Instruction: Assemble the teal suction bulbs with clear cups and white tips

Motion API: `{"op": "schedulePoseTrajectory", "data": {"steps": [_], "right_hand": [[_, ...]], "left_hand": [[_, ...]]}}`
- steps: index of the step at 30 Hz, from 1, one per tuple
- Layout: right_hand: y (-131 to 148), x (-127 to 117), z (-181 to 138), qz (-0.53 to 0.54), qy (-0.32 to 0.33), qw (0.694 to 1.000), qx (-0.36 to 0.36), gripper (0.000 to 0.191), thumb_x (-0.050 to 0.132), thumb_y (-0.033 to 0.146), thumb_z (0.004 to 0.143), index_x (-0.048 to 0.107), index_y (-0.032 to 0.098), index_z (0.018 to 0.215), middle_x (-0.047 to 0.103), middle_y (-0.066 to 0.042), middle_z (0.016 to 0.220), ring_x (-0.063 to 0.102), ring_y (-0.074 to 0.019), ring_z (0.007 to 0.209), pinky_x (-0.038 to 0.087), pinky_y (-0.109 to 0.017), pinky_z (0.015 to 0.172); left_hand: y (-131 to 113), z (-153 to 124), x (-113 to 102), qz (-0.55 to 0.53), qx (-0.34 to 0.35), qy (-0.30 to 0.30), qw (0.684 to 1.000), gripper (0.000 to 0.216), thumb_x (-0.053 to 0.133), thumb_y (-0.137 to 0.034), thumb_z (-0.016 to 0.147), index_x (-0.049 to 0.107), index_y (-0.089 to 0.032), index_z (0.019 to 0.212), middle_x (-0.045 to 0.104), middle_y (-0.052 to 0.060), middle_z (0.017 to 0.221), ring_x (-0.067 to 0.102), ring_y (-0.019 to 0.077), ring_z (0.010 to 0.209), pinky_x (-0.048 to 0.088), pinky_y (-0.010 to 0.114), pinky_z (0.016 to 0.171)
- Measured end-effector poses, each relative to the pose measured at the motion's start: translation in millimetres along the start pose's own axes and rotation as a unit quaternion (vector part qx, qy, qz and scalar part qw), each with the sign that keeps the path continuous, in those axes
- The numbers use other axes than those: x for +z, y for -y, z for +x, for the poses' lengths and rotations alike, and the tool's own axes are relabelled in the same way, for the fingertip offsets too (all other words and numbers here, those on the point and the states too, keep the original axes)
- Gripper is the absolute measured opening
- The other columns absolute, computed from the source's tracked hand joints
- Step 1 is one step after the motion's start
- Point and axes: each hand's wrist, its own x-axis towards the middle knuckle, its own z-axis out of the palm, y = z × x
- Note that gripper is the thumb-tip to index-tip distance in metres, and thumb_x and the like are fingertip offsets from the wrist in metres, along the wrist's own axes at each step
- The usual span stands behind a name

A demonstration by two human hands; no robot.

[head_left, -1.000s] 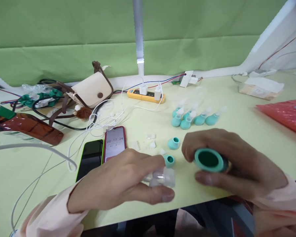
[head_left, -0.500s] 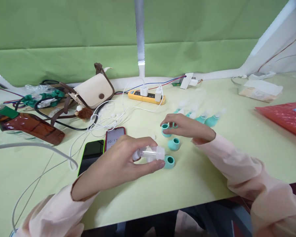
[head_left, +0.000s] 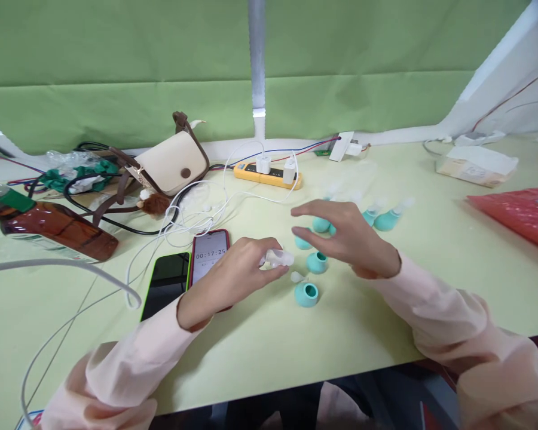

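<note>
My left hand (head_left: 237,275) is closed around a clear plastic tube (head_left: 280,258), whose frosted end points right. My right hand (head_left: 347,233) hovers over teal rubber bulbs with thumb and fingers spread, holding nothing. Nearest me a teal bulb (head_left: 306,294) lies with its round opening facing up and right. Behind it lies another teal bulb (head_left: 316,262), and a third (head_left: 302,240) is partly covered by my right thumb. A small translucent white piece (head_left: 298,277) rests between the nearer bulbs. Farther back, several teal bulbs have clear tips, one (head_left: 387,220) in plain view; my hand hides some.
Two phones, one red-edged (head_left: 210,254) and one green-edged (head_left: 165,283), lie left of my left hand. White cables (head_left: 192,224) tangle behind them, near a handbag (head_left: 173,164), a brown bottle (head_left: 63,230) and a yellow power strip (head_left: 266,175). A red package (head_left: 515,215) lies right.
My right hand has let go of a teal bulb and opened. My left hand has moved slightly up and left with the tube, uncovering the nearest bulb and the small white piece.
</note>
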Motion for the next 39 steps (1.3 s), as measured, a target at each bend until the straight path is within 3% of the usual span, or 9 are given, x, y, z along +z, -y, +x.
{"op": "schedulePoseTrajectory", "data": {"steps": [3,6,12,18,24,27,32,36,39], "right_hand": [[14.5,1.2,-4.4,0.145,0.032,0.988,-0.046,0.025,0.059,0.032,0.074,0.061,0.015,0.092,0.067,-0.004,0.083,0.062,-0.0145,0.072,0.05,-0.025,0.069],[13.5,7.1,-4.0,0.24,0.074,0.967,-0.034,0.022,0.061,0.024,0.072,0.062,0.012,0.09,0.067,-0.004,0.073,0.062,-0.0122,0.064,0.052,-0.022,0.062],[5.6,1.6,-0.4,0.202,0.025,0.979,0.025,0.016,0.063,0.025,0.068,0.064,0.012,0.078,0.064,-0.004,0.063,0.059,-0.013,0.057,0.051,-0.025,0.057],[7.3,-2.2,-1.4,0.195,0.01,0.98,0.03,0.017,0.062,0.027,0.069,0.063,0.012,0.076,0.063,-0.004,0.063,0.059,-0.0135,0.057,0.052,-0.026,0.057],[13.2,-1.6,0.5,0.252,0.027,0.965,0.064,0.015,0.062,0.026,0.069,0.062,0.013,0.076,0.064,-0.005,0.071,0.06,-0.013,0.062,0.052,-0.025,0.06],[18.5,-6.0,-0.2,0.341,0.062,0.931,0.117,0.017,0.065,0.026,0.068,0.06,0.013,0.077,0.064,-0.005,0.07,0.061,-0.0139,0.063,0.052,-0.025,0.058],[29.3,-14.4,-8.2,0.541,0.085,0.826,0.132,0.018,0.064,0.025,0.072,0.049,0.015,0.076,0.066,-0.003,0.069,0.063,-0.0139,0.062,0.053,-0.027,0.056],[41.3,-16.0,-19.0,0.645,0.101,0.75,0.106,0.015,0.056,0.023,0.08,0.042,0.017,0.076,0.065,-0.002,0.072,0.063,-0.0136,0.065,0.053,-0.027,0.055],[49.9,-15.4,-27.5,0.695,0.109,0.705,0.089,0.014,0.053,0.025,0.082,0.041,0.018,0.077,0.064,-0.002,0.074,0.063,-0.0131,0.067,0.054,-0.028,0.054]], "left_hand": [[1.8,4.9,1.8,-0.014,0.002,-0.01,1.0,0.021,0.051,-0.036,0.08,0.058,-0.018,0.087,0.053,-0.004,0.06,0.047,0.0111,0.052,0.031,0.022,0.051],[6.5,8.8,5.9,-0.018,-0.002,-0.01,1.0,0.022,0.05,-0.038,0.08,0.054,-0.019,0.089,0.052,-0.004,0.062,0.048,0.0114,0.054,0.032,0.021,0.05],[26.9,12.2,12.3,0.007,-0.003,0.011,1.0,0.028,0.051,-0.027,0.08,0.043,-0.019,0.106,0.05,-0.005,0.064,0.051,0.0133,0.057,0.039,0.025,0.054],[51.5,19.4,22.2,0.025,0.013,0.035,0.999,0.025,0.049,-0.028,0.085,0.051,-0.014,0.105,0.055,0.007,0.103,0.056,0.0183,0.087,0.047,0.038,0.074],[54.6,22.5,23.0,-0.002,0.003,0.027,1.0,0.024,0.05,-0.027,0.084,0.052,-0.013,0.103,0.056,0.006,0.1,0.057,0.0172,0.083,0.048,0.037,0.072],[37.4,18.1,9.5,-0.043,0.001,0.009,0.999,0.017,0.052,-0.025,0.082,0.056,-0.013,0.094,0.059,0.004,0.088,0.057,0.0137,0.069,0.048,0.032,0.065],[-5.4,-1.6,-15.4,-0.15,0.004,-0.041,0.988,0.015,0.049,-0.025,0.082,0.06,-0.015,0.084,0.06,-0.001,0.065,0.055,0.0096,0.055,0.046,0.019,0.047],[-27.6,-18.7,-15.0,-0.251,0.048,-0.18,0.95,0.006,0.065,-0.02,0.071,0.062,-0.016,0.073,0.059,-0.002,0.058,0.053,0.0091,0.051,0.047,0.02,0.045],[-36.5,-28.8,-10.5,-0.213,0.117,-0.294,0.924,0.012,0.07,-0.012,0.065,0.063,-0.019,0.073,0.061,-0.003,0.06,0.054,0.0083,0.053,0.047,0.019,0.048]]}}
